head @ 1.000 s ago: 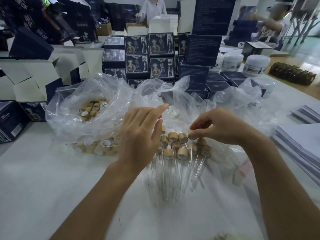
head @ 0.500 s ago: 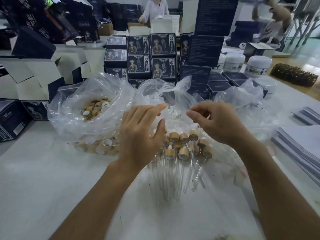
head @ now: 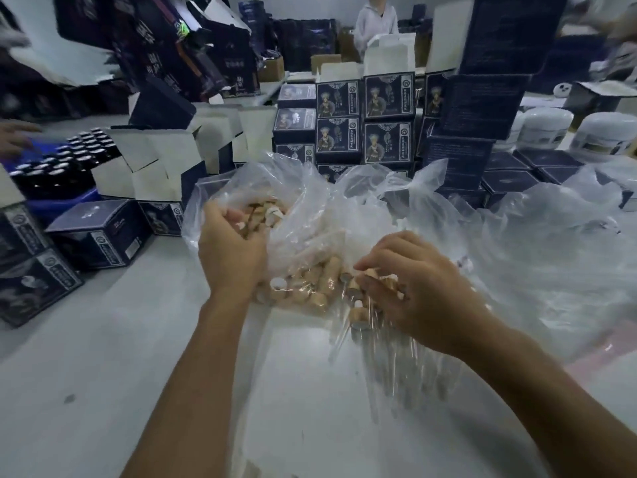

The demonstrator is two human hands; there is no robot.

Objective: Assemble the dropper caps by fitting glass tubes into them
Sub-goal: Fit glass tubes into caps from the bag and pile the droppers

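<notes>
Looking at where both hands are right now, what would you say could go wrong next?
The right hand presses down on the finished droppers, so their thin glass tubes might crack. The left hand is scooping loose caps out of the plastic bag, and some may spill onto the table.

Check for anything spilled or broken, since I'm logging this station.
Nothing clearly spilled or broken. The left hand reaches into the bag of caps; the right hand rests on assembled droppers. Motion blur hides fine damage.
</notes>
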